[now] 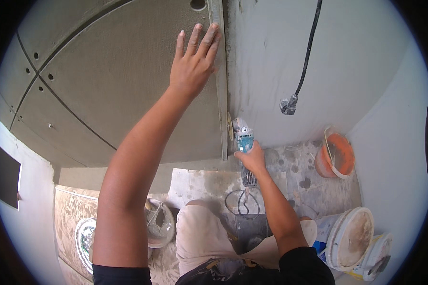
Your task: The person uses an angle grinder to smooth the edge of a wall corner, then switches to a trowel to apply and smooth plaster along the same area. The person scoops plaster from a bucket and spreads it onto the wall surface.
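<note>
My left hand (193, 66) lies with its fingers stretched out on the grey-brown wall panel (128, 90). Its fingertips reach the top part of a narrow upright strip (222, 95) along the panel's edge. Lower down, my right hand (252, 157) is wrapped round the body of a teal angle grinder (245, 140). The grinder's disc (230, 126) is edge-on beside the strip; whether the two touch, I cannot tell. A cord (246, 202) leaves the grinder's lower end and loops near the floor.
A black cable with a plug (288, 104) hangs before the pale wall on the right. An orange bucket (335, 154) stands in the right corner, with lidded white buckets (356, 237) nearer me. At lower left are a dirty bucket (159, 223) and another white-rimmed one (84, 242).
</note>
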Action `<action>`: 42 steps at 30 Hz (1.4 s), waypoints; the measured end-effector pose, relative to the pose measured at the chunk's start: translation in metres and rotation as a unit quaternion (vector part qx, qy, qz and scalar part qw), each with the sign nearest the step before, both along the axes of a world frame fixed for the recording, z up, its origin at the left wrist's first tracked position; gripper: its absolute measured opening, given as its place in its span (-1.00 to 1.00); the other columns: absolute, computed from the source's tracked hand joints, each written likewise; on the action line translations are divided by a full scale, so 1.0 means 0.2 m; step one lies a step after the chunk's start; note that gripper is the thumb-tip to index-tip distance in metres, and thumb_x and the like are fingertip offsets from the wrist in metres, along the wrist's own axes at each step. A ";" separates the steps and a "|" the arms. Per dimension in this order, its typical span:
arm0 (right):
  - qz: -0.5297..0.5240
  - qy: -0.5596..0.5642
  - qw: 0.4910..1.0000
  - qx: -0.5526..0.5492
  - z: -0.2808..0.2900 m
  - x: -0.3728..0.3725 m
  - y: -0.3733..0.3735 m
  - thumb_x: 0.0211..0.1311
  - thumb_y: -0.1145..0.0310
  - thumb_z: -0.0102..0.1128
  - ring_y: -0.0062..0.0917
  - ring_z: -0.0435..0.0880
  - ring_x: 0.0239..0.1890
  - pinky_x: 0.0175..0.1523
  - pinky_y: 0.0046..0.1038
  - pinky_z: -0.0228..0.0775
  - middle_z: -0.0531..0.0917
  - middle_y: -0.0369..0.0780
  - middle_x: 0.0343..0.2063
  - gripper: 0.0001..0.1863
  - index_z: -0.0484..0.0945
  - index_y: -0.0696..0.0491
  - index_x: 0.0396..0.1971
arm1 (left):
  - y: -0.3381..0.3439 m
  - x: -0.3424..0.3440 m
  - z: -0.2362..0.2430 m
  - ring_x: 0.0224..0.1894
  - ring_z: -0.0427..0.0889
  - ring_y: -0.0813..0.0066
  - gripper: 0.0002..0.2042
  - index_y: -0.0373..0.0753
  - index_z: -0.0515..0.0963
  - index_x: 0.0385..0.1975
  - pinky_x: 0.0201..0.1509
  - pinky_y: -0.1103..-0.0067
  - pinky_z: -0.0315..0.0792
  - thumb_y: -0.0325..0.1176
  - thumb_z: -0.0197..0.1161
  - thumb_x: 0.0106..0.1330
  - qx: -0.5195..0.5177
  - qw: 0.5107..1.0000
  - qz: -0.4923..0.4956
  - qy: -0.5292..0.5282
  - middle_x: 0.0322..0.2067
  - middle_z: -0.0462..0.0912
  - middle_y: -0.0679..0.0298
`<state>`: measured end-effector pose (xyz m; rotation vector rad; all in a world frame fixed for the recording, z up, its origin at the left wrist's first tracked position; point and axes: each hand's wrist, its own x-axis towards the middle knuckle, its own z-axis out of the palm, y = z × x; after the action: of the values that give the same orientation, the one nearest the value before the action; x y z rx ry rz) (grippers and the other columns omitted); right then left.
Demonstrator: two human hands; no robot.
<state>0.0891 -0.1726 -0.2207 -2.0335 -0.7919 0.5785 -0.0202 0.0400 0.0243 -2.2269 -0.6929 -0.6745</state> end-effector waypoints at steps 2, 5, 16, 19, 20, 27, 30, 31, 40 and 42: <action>-0.006 -0.012 1.000 0.007 0.04 -0.01 0.00 -0.16 0.13 0.51 0.05 0.72 -0.05 0.08 -0.12 0.53 0.71 0.16 -0.16 -0.30 0.48 0.26 -0.05 | 0.00 -0.01 0.00 0.65 -0.21 0.29 0.01 0.06 -0.03 0.60 0.70 0.12 -0.21 0.13 0.38 0.17 0.003 1.000 0.005 0.005 0.63 -0.19 0.43; -0.002 -0.013 1.000 0.014 0.10 -0.04 0.00 -0.15 0.13 0.50 0.05 0.72 -0.07 0.07 -0.11 0.54 0.71 0.16 -0.18 -0.31 0.48 0.26 -0.06 | 0.00 -0.04 -0.02 0.65 -0.23 0.29 0.02 0.05 -0.03 0.60 0.70 0.11 -0.23 0.15 0.38 0.17 0.001 1.000 0.013 0.013 0.63 -0.20 0.42; -0.004 -0.040 0.997 0.063 0.27 -0.01 0.01 -0.13 0.13 0.49 0.03 0.74 -0.16 0.00 -0.10 0.55 0.72 0.12 -0.25 -0.35 0.47 0.24 -0.10 | -0.04 -0.03 0.02 0.66 -0.27 0.29 0.00 0.03 -0.07 0.61 0.70 0.10 -0.28 0.14 0.33 0.23 -0.026 0.999 0.001 0.018 0.63 -0.21 0.41; -0.005 -0.046 0.996 0.075 0.32 -0.03 0.02 -0.13 0.14 0.50 0.02 0.74 -0.19 -0.02 -0.11 0.55 0.72 0.10 -0.28 -0.36 0.47 0.24 -0.11 | -0.04 -0.04 0.02 0.66 -0.27 0.29 -0.01 0.03 -0.07 0.61 0.70 0.10 -0.28 0.13 0.33 0.24 -0.031 0.999 -0.006 0.013 0.63 -0.21 0.41; -0.006 -0.046 0.996 0.078 0.34 -0.03 0.02 -0.13 0.14 0.50 0.02 0.74 -0.19 -0.02 -0.12 0.55 0.72 0.10 -0.29 -0.36 0.47 0.24 -0.11 | -0.04 -0.03 0.02 0.66 -0.27 0.29 -0.01 0.03 -0.07 0.61 0.70 0.11 -0.29 0.13 0.33 0.24 -0.032 0.999 -0.008 0.011 0.63 -0.21 0.41; -0.019 -0.052 0.994 0.093 0.39 -0.01 0.04 -0.13 0.18 0.55 -0.28 0.72 -0.28 -0.07 -0.28 0.54 0.72 -0.06 -0.32 -0.45 0.53 0.19 -0.19 | -0.04 -0.04 0.02 0.65 -0.26 0.28 -0.01 0.06 -0.05 0.60 0.70 0.10 -0.29 0.11 0.36 0.23 -0.036 0.999 -0.018 0.004 0.63 -0.21 0.42; -0.008 -0.047 0.994 0.098 0.44 -0.02 0.05 -0.13 0.14 0.52 -0.06 0.75 -0.21 -0.03 -0.17 0.55 0.73 0.06 -0.31 -0.39 0.49 0.24 -0.16 | -0.04 -0.04 0.01 0.66 -0.27 0.27 -0.01 0.04 -0.03 0.60 0.70 0.09 -0.28 0.11 0.38 0.22 -0.028 0.999 -0.018 0.005 0.63 -0.21 0.41; -0.009 -0.050 0.994 0.099 0.46 -0.02 0.05 -0.13 0.14 0.52 -0.07 0.75 -0.21 -0.03 -0.18 0.55 0.73 0.06 -0.31 -0.39 0.49 0.24 -0.16 | -0.04 -0.05 0.01 0.66 -0.27 0.26 -0.01 0.04 -0.02 0.60 0.70 0.09 -0.28 0.11 0.38 0.21 -0.026 0.999 -0.019 0.004 0.63 -0.21 0.40; -0.012 -0.048 0.991 0.123 0.51 -0.01 0.07 -0.14 0.15 0.54 -0.11 0.75 -0.24 -0.04 -0.20 0.55 0.73 0.04 -0.31 -0.40 0.51 0.23 -0.17 | -0.07 -0.07 0.01 0.64 -0.14 0.14 -0.07 -0.05 0.08 0.58 0.66 0.02 -0.17 0.00 0.40 0.23 -0.019 0.999 -0.047 -0.006 0.63 -0.17 0.37; -0.012 -0.049 0.989 0.138 0.53 -0.02 0.06 -0.14 0.14 0.54 -0.12 0.76 -0.24 -0.04 -0.21 0.56 0.74 0.04 -0.31 -0.39 0.51 0.24 -0.16 | -0.07 -0.07 0.01 0.64 -0.13 0.15 -0.10 -0.05 0.09 0.57 0.66 0.01 -0.16 -0.03 0.39 0.25 -0.025 0.998 -0.056 -0.010 0.63 -0.16 0.37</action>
<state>0.0850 -0.1603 -0.1138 -1.8246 -0.8554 0.3357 -0.0349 0.0262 0.0263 -2.3204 -0.6041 -0.7426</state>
